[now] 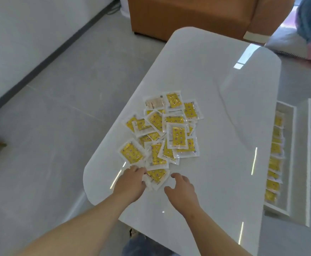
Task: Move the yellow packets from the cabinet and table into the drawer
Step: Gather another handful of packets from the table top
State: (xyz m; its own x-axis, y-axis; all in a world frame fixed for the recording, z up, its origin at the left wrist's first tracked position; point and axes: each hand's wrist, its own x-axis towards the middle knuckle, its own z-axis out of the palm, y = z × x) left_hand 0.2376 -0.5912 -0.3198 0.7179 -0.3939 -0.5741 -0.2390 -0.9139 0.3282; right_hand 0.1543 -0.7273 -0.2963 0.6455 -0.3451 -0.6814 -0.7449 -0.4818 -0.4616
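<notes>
Table: we see one glossy white table with rounded corners (215, 108) on a pale tiled floor (67, 126).
Heap: flat yellow foil packets in clear wrappers (176, 135) lie overlapping towards the table's near left corner. We count roughly twenty, and the overlap prevents an exact tally. One at the far end lies pale side up.
Drawer: one long white drawer (291, 163) stands pulled out along the table's right edge.
Drawer row: about ten more yellow packets (273, 163) lie in a single line inside.
Left hand: the left hand (131, 182) has its fingers curled onto the nearest packet (157, 176) at the heap's near end, grasping its wrapper edge.
Right hand: the right hand (183, 189) is just beside that packet, fingers spread and loosely bent, released and holding nothing.
Beyond: one orange sofa (188, 13) stands past the table's far edge.
</notes>
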